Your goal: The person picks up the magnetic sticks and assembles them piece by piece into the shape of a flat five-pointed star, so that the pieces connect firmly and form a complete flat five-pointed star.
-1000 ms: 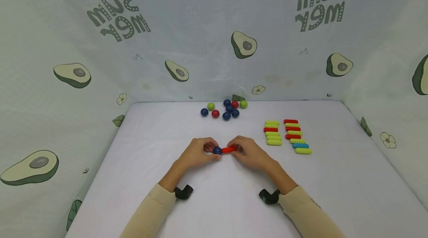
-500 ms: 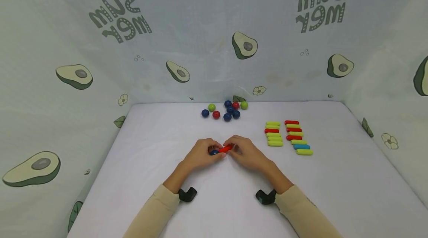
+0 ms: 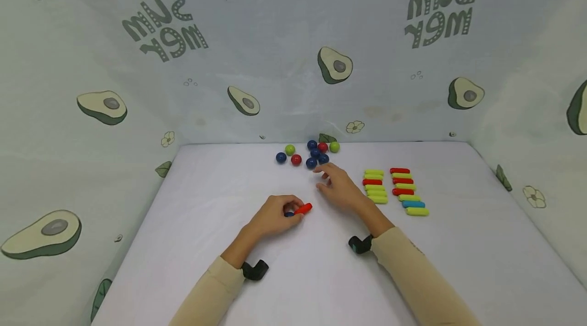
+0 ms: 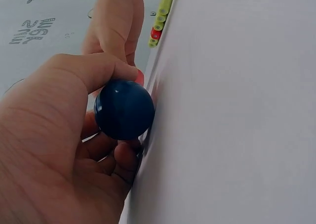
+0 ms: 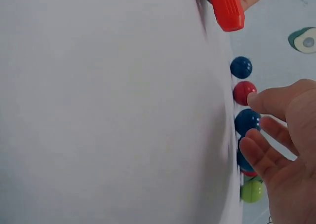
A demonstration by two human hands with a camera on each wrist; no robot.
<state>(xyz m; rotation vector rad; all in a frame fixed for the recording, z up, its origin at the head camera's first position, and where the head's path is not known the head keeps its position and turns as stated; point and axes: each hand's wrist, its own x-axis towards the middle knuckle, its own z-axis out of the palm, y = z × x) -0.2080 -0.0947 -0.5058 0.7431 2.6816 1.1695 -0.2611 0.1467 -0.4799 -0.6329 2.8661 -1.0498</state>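
Observation:
Thumb and fingers of my left hand [image 3: 274,215] pinch a red stick [image 3: 303,209] with a dark blue ball [image 4: 124,109] at its near end. In the left wrist view the ball hides most of the stick, while the right wrist view shows the stick's free, ridged end [image 5: 228,12]. My right hand [image 3: 340,187] reaches over the table toward the loose balls, fingers spread and holding nothing. Its fingertips come close to a blue ball [image 3: 311,163] at the front of that group. In the right wrist view the thumb overlaps a red ball [image 5: 243,93].
Blue, red and green balls, such as this green ball [image 3: 290,150], lie near the back edge of the white table [image 3: 220,178]. Two columns of sticks lie at the right, including a red stick [image 3: 372,182] and a blue stick [image 3: 414,204]. A printed cloth [image 3: 284,51] hangs behind.
My right hand has let go of the red stick and moved away, up toward the balls. The left hand keeps the stick and blue ball, now tilted, almost in place.

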